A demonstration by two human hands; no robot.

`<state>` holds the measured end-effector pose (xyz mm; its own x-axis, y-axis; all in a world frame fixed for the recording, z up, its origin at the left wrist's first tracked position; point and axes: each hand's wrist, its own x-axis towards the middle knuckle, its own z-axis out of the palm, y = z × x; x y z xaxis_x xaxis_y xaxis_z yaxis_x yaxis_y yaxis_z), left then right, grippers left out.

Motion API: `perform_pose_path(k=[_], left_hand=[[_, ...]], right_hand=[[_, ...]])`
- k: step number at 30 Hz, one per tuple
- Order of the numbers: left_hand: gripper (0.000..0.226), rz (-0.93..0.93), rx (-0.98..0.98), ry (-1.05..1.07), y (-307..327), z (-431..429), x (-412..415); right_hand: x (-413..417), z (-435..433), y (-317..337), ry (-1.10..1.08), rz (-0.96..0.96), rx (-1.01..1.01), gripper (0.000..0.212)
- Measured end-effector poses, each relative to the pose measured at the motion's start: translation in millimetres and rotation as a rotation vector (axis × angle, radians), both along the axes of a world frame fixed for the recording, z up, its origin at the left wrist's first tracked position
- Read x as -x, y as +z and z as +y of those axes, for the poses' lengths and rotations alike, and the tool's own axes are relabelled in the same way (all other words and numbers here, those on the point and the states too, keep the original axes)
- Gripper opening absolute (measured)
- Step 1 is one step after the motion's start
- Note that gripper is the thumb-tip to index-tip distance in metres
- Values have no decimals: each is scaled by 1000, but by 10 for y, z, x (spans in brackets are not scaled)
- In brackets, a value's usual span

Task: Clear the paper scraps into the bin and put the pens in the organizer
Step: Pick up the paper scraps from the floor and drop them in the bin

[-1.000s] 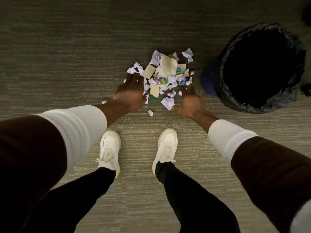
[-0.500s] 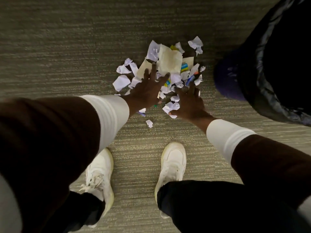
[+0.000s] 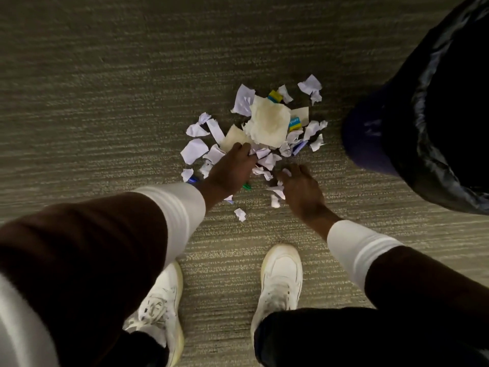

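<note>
A heap of torn paper scraps (image 3: 267, 123) lies on the carpet, white and cream pieces mixed with small coloured bits. My left hand (image 3: 232, 168) rests on the heap's near left side, fingers curled down into the scraps. My right hand (image 3: 299, 186) is at the near right edge, fingers bent over a few white scraps. A blue pen (image 3: 299, 148) shows among the scraps at the right, another blue pen (image 3: 191, 180) peeks out by my left wrist, and a green tip (image 3: 246, 186) sticks out under my left hand. The bin (image 3: 434, 107), lined with a black bag, stands at the right.
Grey-green ribbed carpet (image 3: 105, 102) covers the floor. My two white shoes (image 3: 280, 282) stand just in front of the heap. A single scrap (image 3: 240, 214) lies apart, close to the shoes. No organizer is in view.
The view has dropped closer to the floor. My left hand's fingers, spread before, have curled into the scraps. My right hand has slid slightly toward me along the heap's edge.
</note>
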<state>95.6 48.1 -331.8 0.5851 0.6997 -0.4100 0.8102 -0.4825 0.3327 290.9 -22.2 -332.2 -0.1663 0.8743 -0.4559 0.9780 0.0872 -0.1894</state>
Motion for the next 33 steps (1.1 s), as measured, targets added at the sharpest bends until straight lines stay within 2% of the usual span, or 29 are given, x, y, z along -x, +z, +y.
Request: perform_pose_path(k=[3, 6, 12, 15, 17, 20, 26, 30, 33], left_hand=[[30, -34, 16, 51, 157, 39, 39], [32, -58, 43, 128, 458, 101, 42], [32, -153, 60, 324, 1405, 145, -110], [35, -215, 101, 483, 1918, 156, -355], [38, -224, 114, 571, 2225, 168, -546], [37, -342, 87, 672, 2649, 191, -891], [48, -440, 82, 762, 3192, 278, -1701], [54, -416, 190, 702, 3291, 291, -2187], [71, -373, 319, 695, 3270, 287, -2447]], right_hand=[[-51, 63, 137, -105, 61, 17, 32], [-92, 133, 396, -242, 104, 11, 34], [-156, 214, 1324, -402, 250, -166, 32], [-195, 258, 1875, -483, 343, -260, 34], [-228, 279, 2206, -542, 317, -274, 36], [-352, 303, 2648, -661, 317, -332, 35], [-1017, 342, 3159, -964, 373, -419, 27], [-1474, 337, 3194, -1137, 357, -341, 33], [-1743, 334, 3113, -1305, 438, -173, 51]])
